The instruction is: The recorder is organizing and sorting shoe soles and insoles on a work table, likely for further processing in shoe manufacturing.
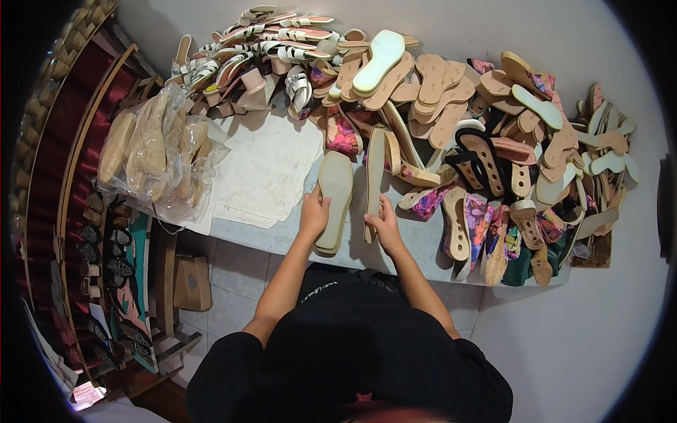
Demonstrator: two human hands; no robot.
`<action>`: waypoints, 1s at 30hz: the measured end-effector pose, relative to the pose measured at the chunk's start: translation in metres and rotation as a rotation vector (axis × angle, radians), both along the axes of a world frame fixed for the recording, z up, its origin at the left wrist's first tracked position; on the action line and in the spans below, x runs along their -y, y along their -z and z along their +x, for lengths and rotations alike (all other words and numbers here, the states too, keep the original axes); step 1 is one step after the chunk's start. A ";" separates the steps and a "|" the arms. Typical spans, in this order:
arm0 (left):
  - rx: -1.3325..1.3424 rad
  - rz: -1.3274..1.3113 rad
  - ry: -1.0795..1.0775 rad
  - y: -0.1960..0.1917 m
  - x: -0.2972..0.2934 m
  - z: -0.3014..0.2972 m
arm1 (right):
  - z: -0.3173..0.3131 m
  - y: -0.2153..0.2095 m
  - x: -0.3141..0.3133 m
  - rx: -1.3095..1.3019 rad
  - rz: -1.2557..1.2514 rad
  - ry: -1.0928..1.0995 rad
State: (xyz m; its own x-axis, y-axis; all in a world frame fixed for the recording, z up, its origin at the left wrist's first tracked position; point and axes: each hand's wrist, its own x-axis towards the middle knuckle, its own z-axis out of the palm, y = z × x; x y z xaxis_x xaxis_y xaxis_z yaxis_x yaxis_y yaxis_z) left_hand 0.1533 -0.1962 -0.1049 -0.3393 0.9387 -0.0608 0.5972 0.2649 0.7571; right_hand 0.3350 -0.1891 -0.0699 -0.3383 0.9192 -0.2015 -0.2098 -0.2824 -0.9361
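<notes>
Left hand [315,213]: fingers partly hidden behind the broad sole [336,197]; grip holding it by the left edge. Right hand [383,225]: grip pinching the second sole [375,169] near its lower end; this one turned almost edge-on, face hard to read. Both soles over the worktop [278,241], near its front edge. Broad sole: pale grey face, yellowish rim, wider at top. Clear plastic bag [151,158] blurs its contents; heaped shoe parts [441,88] overlap, lower ones covered.
</notes>
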 end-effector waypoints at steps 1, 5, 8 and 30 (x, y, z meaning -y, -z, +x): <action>0.047 -0.026 0.024 -0.003 -0.001 0.000 | -0.001 0.002 -0.001 -0.013 -0.005 0.008; 0.078 -0.078 0.029 -0.002 0.003 0.007 | -0.008 0.002 0.000 -0.020 -0.024 0.017; -0.110 0.024 -0.011 0.016 0.008 0.012 | -0.015 0.006 0.001 0.008 -0.018 -0.008; 0.299 0.025 -0.189 0.028 0.015 -0.096 | -0.058 0.038 -0.011 0.719 0.446 0.058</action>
State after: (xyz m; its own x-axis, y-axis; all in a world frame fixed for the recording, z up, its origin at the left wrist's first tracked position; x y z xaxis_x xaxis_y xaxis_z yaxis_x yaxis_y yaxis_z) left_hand 0.0577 -0.2108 -0.1330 -0.4773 0.8637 -0.1618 0.2904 0.3289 0.8986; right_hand 0.2765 -0.1780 -0.1082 -0.2160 0.9757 0.0359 0.4764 0.1374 -0.8684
